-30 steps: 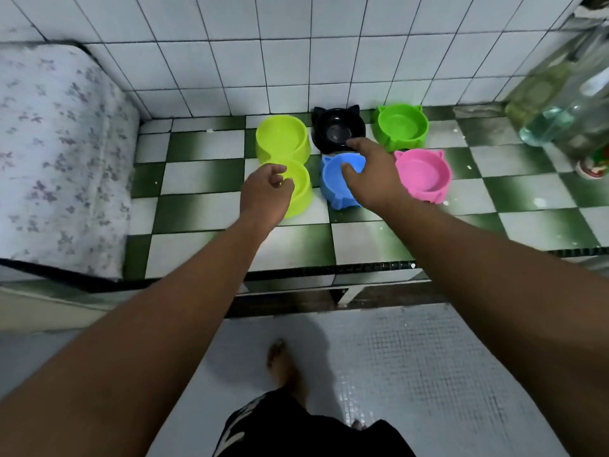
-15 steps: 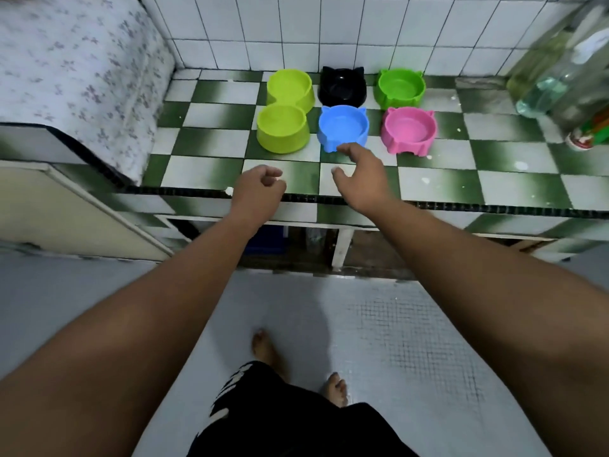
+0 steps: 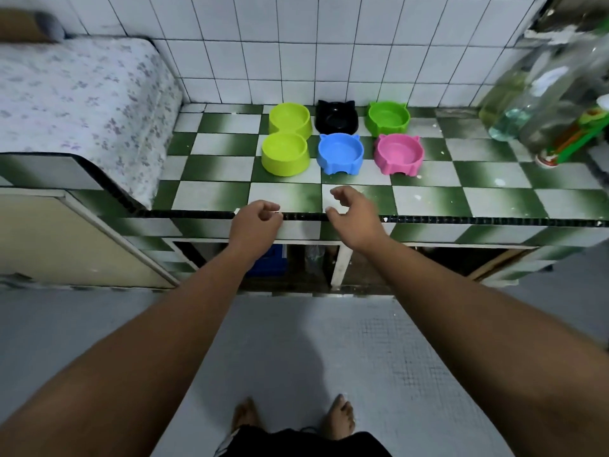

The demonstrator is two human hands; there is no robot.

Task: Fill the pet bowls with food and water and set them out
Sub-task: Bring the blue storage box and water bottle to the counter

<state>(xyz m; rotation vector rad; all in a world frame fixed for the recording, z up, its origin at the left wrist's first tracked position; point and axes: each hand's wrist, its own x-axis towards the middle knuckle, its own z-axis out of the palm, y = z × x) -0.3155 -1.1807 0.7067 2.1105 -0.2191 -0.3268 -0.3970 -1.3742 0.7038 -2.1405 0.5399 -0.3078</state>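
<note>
green and white checked tiles cover the counter (image 3: 428, 199), and in the head view six pet bowls stand on it in two rows, close to the white tiled back wall (image 3: 296, 44). the back row holds a lime bowl (image 3: 290, 118) on the left, a black bowl (image 3: 336, 117) with ear shapes in the middle and a green bowl (image 3: 388, 117) on the right. the front row holds a second lime bowl (image 3: 285, 154), which touches the one behind it, then a blue bowl (image 3: 340, 154) and a pink bowl (image 3: 399, 154). all six look empty inside.

both hands hover at the counter's front edge, nearer the camera than the bowls and apart from them. the left hand (image 3: 255, 224) is loosely curled, fingers folded in toward the palm, holding nothing; it sits in front of the front lime bowl. the right hand (image 3: 357, 216) is half open with fingers spread and bent, also holding nothing; it sits in front of the blue bowl, with bare tile between its fingertips and the bowl.

a flowered cloth (image 3: 82, 103) covers a raised surface to the left of the counter. clear bottles (image 3: 527, 103), blurred, stand at the right end. bare feet (image 3: 339, 415) show on the pale floor (image 3: 296, 341) below.
</note>
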